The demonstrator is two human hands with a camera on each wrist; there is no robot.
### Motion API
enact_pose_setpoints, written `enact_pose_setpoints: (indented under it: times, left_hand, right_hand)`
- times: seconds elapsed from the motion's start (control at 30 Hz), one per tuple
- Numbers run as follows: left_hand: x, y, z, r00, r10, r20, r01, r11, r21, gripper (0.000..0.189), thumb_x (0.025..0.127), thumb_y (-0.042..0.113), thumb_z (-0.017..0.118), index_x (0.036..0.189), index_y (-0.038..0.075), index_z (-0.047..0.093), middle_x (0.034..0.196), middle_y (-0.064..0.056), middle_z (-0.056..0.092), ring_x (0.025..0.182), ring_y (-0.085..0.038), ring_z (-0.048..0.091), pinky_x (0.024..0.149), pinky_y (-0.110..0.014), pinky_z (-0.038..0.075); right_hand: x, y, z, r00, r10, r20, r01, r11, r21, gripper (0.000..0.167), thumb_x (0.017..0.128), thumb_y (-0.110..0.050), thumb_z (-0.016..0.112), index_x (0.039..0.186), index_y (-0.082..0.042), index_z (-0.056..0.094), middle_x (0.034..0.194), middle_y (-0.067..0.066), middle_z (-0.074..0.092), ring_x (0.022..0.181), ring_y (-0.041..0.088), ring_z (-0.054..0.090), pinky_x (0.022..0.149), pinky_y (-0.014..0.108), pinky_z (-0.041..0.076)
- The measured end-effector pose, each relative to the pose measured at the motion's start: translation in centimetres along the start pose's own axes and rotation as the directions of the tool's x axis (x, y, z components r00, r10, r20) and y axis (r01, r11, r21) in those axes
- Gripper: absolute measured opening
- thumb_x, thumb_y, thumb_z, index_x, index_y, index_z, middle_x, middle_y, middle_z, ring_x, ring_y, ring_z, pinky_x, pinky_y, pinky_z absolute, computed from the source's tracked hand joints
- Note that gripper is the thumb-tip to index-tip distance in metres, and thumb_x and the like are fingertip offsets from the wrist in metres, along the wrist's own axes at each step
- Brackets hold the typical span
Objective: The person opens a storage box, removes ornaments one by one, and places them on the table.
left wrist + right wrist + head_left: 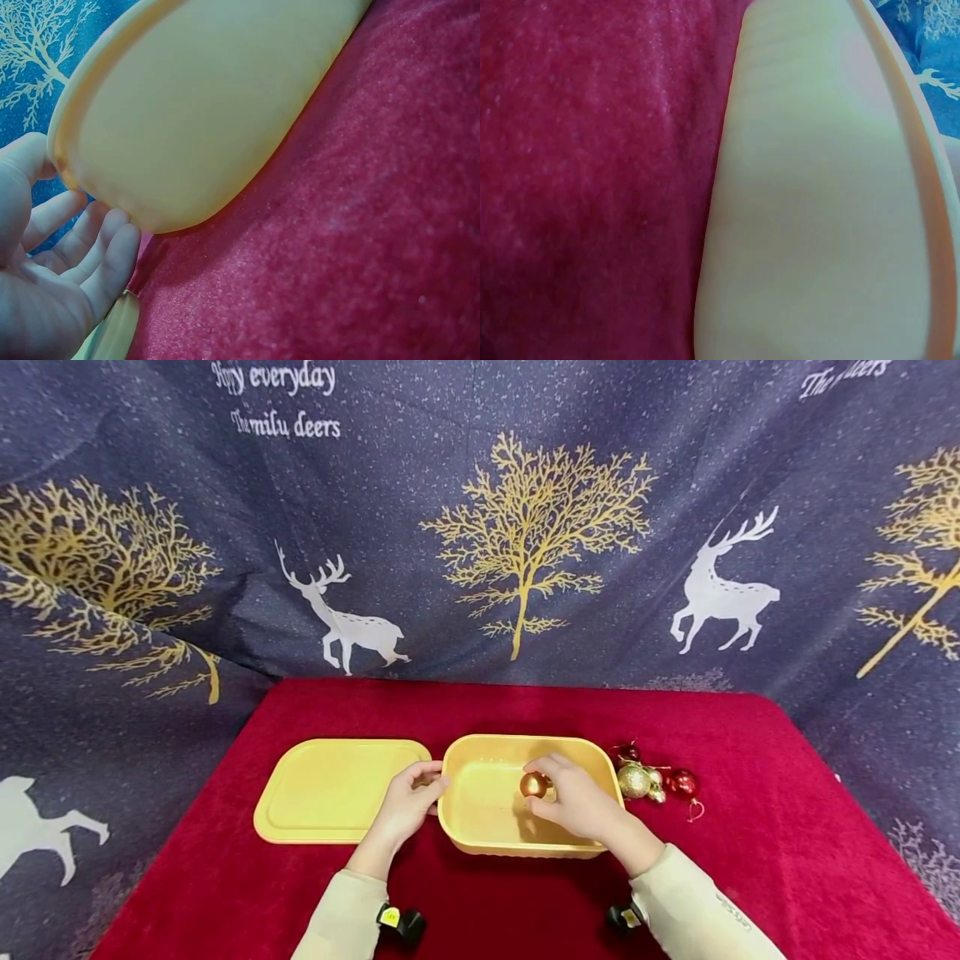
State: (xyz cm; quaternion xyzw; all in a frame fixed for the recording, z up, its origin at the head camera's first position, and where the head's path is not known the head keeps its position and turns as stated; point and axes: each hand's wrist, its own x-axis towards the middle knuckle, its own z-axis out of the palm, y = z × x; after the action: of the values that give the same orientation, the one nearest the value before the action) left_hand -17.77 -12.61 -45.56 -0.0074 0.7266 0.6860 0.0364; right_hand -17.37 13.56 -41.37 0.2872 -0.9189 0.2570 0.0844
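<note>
A deep yellow plastic box stands open on the table. My left hand holds its left end; in the left wrist view the thumb is at the rim and the fingertips touch the wall lower down. Inside the box, my right hand holds a shiny copper-gold Christmas bauble between thumb and fingers, above the box floor. In the right wrist view the box wall hides nearly all of that hand.
A flat yellow lid lies left of the box. Right of it is a small group of ornaments: a glittery gold bauble, a red bauble and several smaller ones. Red cloth covers the table; a deer-patterned curtain hangs behind.
</note>
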Motion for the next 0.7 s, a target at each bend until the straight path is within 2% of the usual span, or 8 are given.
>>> enact_pose_setpoints:
  times: [0.17, 0.37, 0.7]
  left_hand:
    - [0.0, 0.0, 0.0, 1.000, -0.005, -0.002, 0.005, 1.000, 0.012, 0.035, 0.089, 0.009, 0.063, 0.121, -0.003, 0.057, 0.100, -0.013, 0.061, 0.074, -0.010, 0.058, 0.059, -0.027, 0.053]
    - [0.0, 0.1, 0.0, 1.000, -0.006, -0.003, 0.006, 1.000, 0.022, 0.035, 0.089, 0.010, 0.063, 0.122, -0.003, 0.057, 0.101, -0.013, 0.060, 0.074, -0.010, 0.058, 0.060, -0.026, 0.053]
    - [0.0, 0.2, 0.1, 1.000, -0.009, 0.000, 0.009, 1.000, 0.012, 0.035, 0.089, 0.009, 0.063, 0.121, -0.004, 0.057, 0.100, -0.012, 0.060, 0.075, -0.011, 0.058, 0.060, -0.026, 0.053]
  right_hand:
    - [-0.4, 0.3, -0.5, 0.999, 0.022, -0.027, -0.021, 0.999, 0.025, 0.038, 0.076, -0.017, 0.073, 0.111, -0.006, 0.062, 0.104, 0.002, 0.061, 0.089, 0.013, 0.059, 0.079, 0.030, 0.051]
    - [-0.9, 0.9, -1.2, 0.997, 0.029, -0.066, -0.029, 1.000, -0.004, 0.038, 0.075, -0.019, 0.073, 0.110, -0.008, 0.064, 0.103, 0.001, 0.062, 0.089, 0.012, 0.059, 0.080, 0.030, 0.052]
    - [-2.0, 1.8, -2.1, 0.985, 0.014, -0.173, -0.018, 1.000, -0.022, 0.038, 0.073, -0.017, 0.076, 0.108, -0.006, 0.065, 0.101, 0.002, 0.061, 0.090, 0.014, 0.059, 0.080, 0.034, 0.052]
